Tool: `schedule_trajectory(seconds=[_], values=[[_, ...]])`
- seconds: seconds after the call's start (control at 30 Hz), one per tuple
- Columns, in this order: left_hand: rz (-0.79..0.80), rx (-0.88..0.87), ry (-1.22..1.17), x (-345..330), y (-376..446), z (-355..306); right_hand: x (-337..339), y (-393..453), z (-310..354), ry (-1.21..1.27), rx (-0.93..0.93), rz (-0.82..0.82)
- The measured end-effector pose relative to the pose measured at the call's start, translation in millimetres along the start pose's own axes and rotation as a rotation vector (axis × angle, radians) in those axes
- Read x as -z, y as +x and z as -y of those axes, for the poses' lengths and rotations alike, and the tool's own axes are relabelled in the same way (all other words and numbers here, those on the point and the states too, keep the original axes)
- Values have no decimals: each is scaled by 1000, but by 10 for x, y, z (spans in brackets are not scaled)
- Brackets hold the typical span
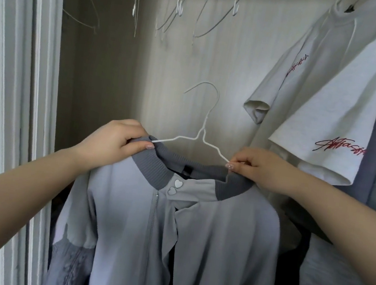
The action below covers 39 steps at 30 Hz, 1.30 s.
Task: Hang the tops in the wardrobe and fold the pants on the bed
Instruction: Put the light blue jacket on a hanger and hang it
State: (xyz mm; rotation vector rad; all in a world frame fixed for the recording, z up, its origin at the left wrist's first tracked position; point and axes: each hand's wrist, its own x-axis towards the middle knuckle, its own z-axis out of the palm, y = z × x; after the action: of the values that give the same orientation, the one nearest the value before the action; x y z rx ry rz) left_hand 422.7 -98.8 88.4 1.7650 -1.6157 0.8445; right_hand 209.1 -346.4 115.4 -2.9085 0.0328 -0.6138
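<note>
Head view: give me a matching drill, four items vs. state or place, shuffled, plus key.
Column 1:
1. grey jacket
2. white hanger
3. white T-shirt
4. heart buttons

Column 2:
A. hook free, not on any rail
B. hanging at right, red script on sleeve
C. held at the collar by left hand and right hand
D. just below the collar

Pairs: 1-C, 2-A, 3-B, 4-D
</note>
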Motion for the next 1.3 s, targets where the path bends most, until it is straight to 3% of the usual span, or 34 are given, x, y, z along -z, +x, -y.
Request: schedule_trajectory(seconds=[0.23,0.37,0.43,0.6,0.9,1.1,1.3], values=[[-51,218,-156,-256,87,136,154,-79,143,56,-81,50],[-122,381,-309,-494,323,99,137,-273,223,663,-132,105],[-163,453,-423,-646,466,10,128,-300,195,896,-149,55],[-274,502,-833,-809,943,-391,451,-87,146,823,-270,-179],[-99,298,-1147,-786,1280,-1281,750,-140,228,1044,-302,-489],[-118,99,-1312,-613,1659,-1728,1397,127,411,946,-240,-696],[-200,-22,-1252,-480,2224,-1851,2054,518,440,796,-216,-845]])
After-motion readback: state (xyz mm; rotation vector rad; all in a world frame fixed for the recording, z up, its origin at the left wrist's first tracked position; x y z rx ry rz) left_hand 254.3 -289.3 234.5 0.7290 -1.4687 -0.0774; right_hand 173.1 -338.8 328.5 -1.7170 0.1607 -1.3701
